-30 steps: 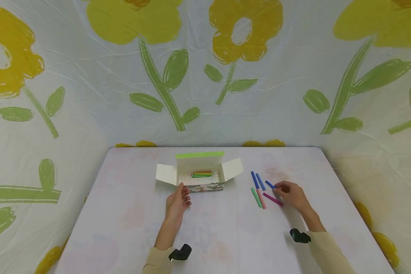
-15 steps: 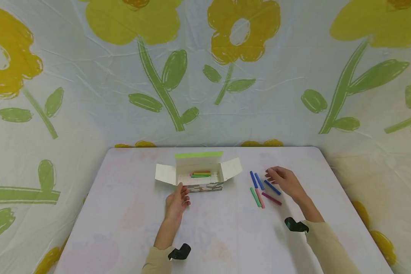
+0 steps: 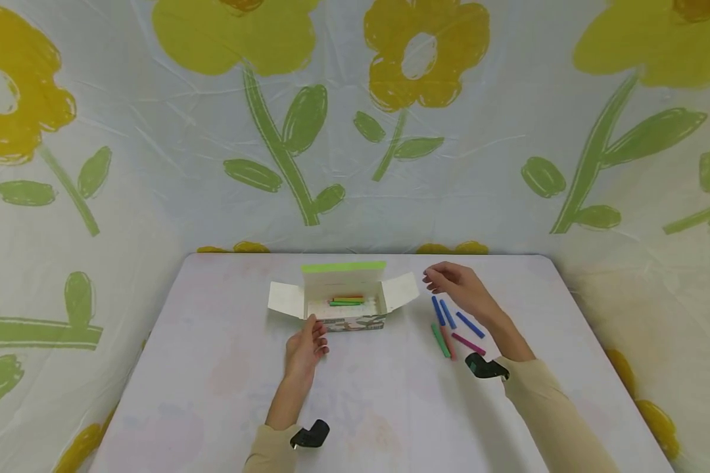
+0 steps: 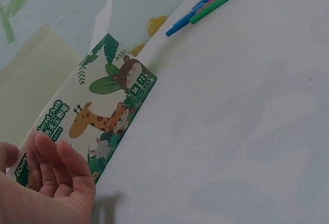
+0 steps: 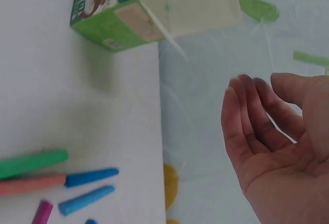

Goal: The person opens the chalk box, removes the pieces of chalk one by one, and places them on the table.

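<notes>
An open cardboard chalk box [image 3: 355,323] stands on the table, "colored chalk" and animals printed on its front [image 4: 97,121]. Inside, several orange and green chalks [image 3: 347,302] lie on top of white ones. My left hand [image 3: 304,351] grips the box's front left corner, thumb at the top edge and fingers curled against the front. Raised right of the box, my right hand [image 3: 461,289] has loosely bent fingers and nothing between them. Below it lie blue chalks [image 3: 470,324], a green chalk [image 3: 440,341], a pink chalk [image 3: 448,343] and a magenta chalk [image 3: 469,343].
The box's side flaps [image 3: 400,291] and green-edged lid [image 3: 344,269] stick outward and up. A flower-printed sheet [image 3: 449,197] hangs behind and beside the white table [image 3: 225,394].
My right hand has let go of a blue chalk beside the others, then risen and moved left toward the box. The left hand has stayed at the box.
</notes>
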Demonstrator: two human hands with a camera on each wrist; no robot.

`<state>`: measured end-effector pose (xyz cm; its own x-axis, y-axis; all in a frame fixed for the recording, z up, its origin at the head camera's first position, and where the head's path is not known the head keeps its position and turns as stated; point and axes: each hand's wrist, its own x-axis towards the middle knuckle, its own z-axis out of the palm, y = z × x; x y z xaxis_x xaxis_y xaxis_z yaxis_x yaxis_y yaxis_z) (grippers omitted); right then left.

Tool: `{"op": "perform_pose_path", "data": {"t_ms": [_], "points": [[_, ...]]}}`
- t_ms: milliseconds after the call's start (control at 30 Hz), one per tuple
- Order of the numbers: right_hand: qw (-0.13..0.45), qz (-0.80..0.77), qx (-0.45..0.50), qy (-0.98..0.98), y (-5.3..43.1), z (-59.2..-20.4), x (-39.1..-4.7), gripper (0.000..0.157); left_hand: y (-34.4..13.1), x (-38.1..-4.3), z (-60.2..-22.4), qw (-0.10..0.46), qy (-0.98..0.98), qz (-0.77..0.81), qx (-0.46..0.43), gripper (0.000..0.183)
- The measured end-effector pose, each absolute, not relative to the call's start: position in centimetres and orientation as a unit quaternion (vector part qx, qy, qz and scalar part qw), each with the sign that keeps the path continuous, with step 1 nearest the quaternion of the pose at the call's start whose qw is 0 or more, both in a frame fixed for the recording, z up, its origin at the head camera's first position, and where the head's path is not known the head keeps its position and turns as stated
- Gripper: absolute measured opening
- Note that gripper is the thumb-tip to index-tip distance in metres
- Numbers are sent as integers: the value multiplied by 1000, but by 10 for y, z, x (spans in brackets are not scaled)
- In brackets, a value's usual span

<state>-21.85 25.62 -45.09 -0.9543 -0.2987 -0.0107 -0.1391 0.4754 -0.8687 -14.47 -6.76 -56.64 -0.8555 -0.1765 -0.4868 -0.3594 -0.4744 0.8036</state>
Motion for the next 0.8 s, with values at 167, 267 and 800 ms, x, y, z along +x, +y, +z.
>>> {"op": "perform_pose_path", "data": {"t_ms": [167,267,800], "points": [[94,-488,-156,854,227,-448,-227,31,-67,-145,-565,54,509,819,-259,50],[105,-482,-179,851,209,-449,-229,29,-68,-144,-563,56,507,820,-259,50],[121,-413,-292,854,136,-486,-240,18,-68,-143,-563,62,511,816,-262,49]]}}
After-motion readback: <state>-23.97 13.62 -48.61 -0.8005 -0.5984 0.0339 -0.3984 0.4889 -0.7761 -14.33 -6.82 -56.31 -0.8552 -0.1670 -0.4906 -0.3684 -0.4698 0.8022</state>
